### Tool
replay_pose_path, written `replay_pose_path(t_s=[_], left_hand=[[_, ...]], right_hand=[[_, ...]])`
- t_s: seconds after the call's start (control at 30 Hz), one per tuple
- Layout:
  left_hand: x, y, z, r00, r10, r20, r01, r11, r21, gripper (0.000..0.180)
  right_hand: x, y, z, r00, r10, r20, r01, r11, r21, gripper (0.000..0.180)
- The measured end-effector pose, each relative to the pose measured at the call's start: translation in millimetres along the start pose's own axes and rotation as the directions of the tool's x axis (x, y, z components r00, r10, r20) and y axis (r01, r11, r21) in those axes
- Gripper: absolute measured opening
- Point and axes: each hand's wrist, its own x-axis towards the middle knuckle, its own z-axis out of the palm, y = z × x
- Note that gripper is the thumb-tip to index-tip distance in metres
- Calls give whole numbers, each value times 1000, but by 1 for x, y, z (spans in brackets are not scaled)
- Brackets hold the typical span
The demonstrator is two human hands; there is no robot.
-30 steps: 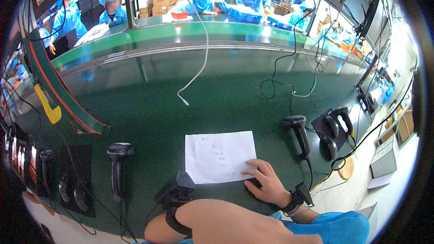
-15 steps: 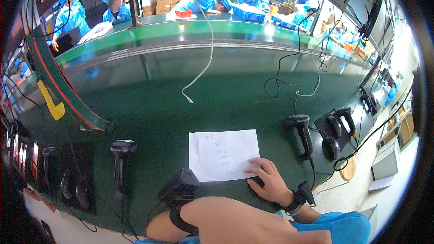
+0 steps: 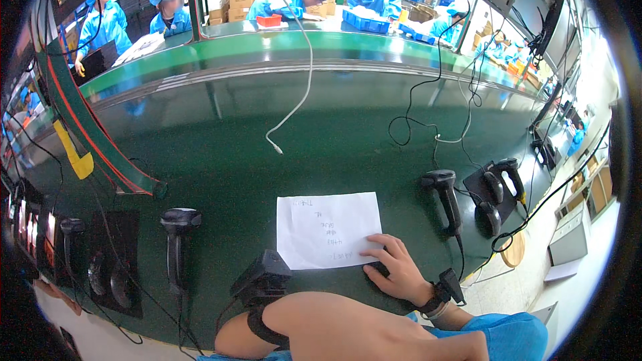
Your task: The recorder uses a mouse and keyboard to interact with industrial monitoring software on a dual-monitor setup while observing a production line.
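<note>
A white sheet of paper [image 3: 321,227] with handwriting lies on the green tabletop [image 3: 267,120] in front of me. My right hand [image 3: 396,269] rests at its lower right corner, fingers stretched and apart, their tips on the paper. Below the fingers is a dark patch that I cannot make out. Close to the camera, my left hand [image 3: 374,327] lies across the lower edge, large in view, its fingers hidden or cut off. A black strapped device [image 3: 261,277] sits on my left wrist, another black device [image 3: 449,287] on my right.
Handheld scanners stand left [image 3: 178,241] and right [image 3: 445,197], with corded mice [image 3: 490,217] nearby. A white cable [image 3: 309,73] hangs down to the table. A green post [image 3: 100,140] rises at left. Beyond the far ledge, people in blue work around a blue bin [image 3: 366,21] and a red tray [image 3: 269,21].
The view has shifted slightly. My hands and the paper keep their places relative to each other. Across the ledge, a bent-over person has raised their head and upper body.
</note>
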Motion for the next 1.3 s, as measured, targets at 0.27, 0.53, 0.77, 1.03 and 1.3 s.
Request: replay_pose_path(t_s=[0.27,0.53,0.77,1.03,1.3], left_hand=[[4,-26,13,901,416,-122,-419,908,-2,123],[8,-29,16,883,443,-156,-454,890,-47,119],[5,-26,10,954,288,-78,-290,957,-16,116],[5,-31,14,932,345,-114,-355,932,-80,120],[5,-42,29,926,294,-238,-344,916,-207,119]], right_hand=[[1,0,1,1000,5,4,-5,1000,10,33],[2,-1,0,1000,-15,2,15,1000,1,34],[2,-1,0,1000,-21,-3,21,1000,1,36],[3,-2,-1,1000,-7,-1,7,1000,-3,36],[0,0,0,1000,-3,10,3,1000,6,36]])
